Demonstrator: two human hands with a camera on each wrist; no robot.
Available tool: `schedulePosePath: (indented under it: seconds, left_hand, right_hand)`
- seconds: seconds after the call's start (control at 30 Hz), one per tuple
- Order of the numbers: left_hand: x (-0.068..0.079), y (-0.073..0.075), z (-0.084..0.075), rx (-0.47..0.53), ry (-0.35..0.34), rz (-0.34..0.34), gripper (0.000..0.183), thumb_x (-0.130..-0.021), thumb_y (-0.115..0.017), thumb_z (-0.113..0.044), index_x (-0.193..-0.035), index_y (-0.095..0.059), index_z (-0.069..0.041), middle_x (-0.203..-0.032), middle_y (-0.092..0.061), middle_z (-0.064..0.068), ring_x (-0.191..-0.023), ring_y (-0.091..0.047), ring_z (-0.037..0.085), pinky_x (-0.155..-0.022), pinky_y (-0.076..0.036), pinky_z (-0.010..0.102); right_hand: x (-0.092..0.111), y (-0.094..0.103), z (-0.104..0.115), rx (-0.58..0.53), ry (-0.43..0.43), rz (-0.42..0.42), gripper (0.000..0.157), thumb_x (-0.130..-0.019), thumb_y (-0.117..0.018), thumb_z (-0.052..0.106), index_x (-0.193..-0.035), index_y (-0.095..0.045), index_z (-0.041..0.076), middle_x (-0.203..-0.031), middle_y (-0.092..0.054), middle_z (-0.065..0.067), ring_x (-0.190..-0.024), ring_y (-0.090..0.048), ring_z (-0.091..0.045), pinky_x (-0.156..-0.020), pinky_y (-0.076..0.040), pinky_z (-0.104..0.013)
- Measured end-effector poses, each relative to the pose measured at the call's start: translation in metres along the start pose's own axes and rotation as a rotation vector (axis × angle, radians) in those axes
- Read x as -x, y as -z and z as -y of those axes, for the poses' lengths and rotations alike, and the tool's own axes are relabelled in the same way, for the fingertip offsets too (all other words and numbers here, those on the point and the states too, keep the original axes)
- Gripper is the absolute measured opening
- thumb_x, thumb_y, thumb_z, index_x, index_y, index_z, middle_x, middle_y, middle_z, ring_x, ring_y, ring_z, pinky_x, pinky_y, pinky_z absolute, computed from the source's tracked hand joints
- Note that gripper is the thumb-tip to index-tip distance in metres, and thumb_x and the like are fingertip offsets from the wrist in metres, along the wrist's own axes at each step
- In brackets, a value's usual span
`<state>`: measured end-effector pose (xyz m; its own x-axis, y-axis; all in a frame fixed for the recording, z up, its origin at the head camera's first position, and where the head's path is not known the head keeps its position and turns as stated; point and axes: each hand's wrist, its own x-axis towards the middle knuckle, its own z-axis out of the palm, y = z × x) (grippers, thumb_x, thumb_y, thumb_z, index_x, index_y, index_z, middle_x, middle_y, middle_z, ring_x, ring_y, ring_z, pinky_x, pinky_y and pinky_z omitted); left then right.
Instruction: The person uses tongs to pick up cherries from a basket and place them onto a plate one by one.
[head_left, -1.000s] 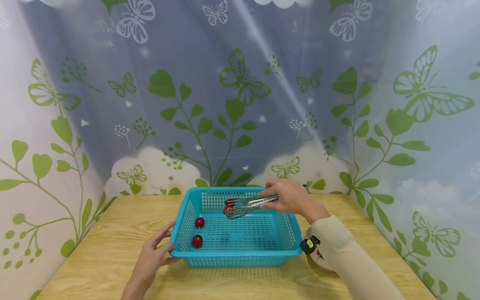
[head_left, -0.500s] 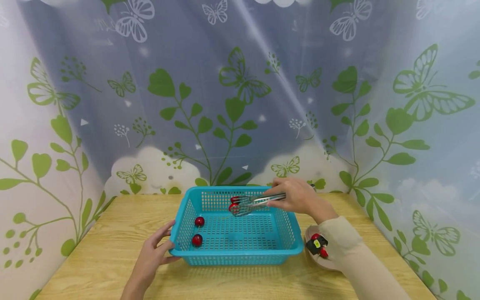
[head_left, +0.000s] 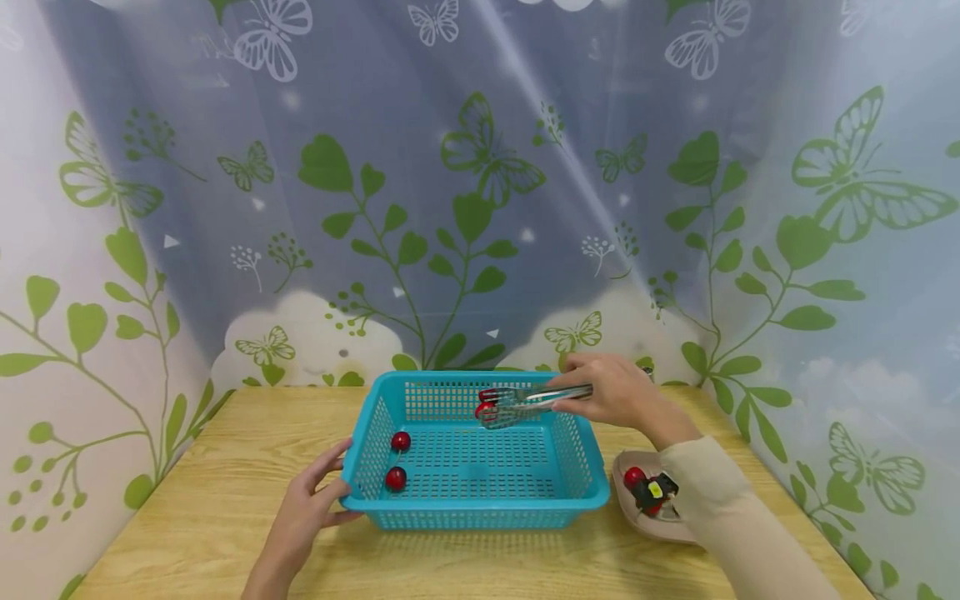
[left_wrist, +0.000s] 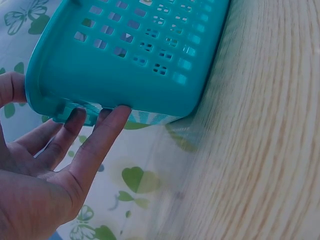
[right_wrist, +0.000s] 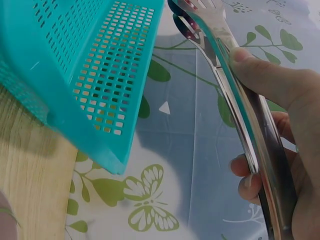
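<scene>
My right hand [head_left: 611, 396] grips metal tongs [head_left: 547, 398], thumb on one arm and fingers round the other, as the right wrist view shows. Between their slotted heads is a pair of red cherries [head_left: 486, 411], partly hidden by the metal, above the far inside of a blue plastic basket [head_left: 480, 505]. Two more dark red cherries, one nearer [head_left: 396, 478] and one farther [head_left: 401, 442], lie on the basket floor by its left wall, joined by a thin stem. My left hand [head_left: 300, 504] touches the basket's left rim with spread fingers; in the left wrist view, its fingertips [left_wrist: 122, 112] meet the rim's edge.
A beige plate [head_left: 637, 525] stands right of the basket, partly hidden by my right sleeve [head_left: 720, 492]. On it lie a red cherry [head_left: 633, 477] and other red and black pieces. Behind the wooden table [head_left: 277, 425] hangs a butterfly-patterned curtain [head_left: 480, 250].
My right hand has drawn the tongs and the held cherries rightward over the basket. More of the plate has come out from behind the arm. My left hand stays at the rim.
</scene>
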<state>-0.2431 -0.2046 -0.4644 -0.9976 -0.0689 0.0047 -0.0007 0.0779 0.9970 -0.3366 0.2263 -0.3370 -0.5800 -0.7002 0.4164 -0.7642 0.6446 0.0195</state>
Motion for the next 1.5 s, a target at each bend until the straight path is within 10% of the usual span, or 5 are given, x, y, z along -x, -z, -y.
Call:
schedulePosePath:
  seconds: [1.5]
  left_hand:
    - [0.000, 0.000, 0.001, 0.005, 0.009, -0.006, 0.065, -0.094, -0.052, -0.001, -0.158, -0.043, -0.015, -0.147, -0.046, 0.023, -0.118, -0.067, 0.034, -0.081, -0.068, 0.046]
  right_hand:
    - [0.077, 0.034, -0.024, 0.179, 0.047, -0.248, 0.030, -0.076, -0.088, 0.028, -0.105, -0.084, 0.022, -0.085, -0.062, 0.009, -0.061, -0.034, 0.007, -0.048, -0.025, -0.011]
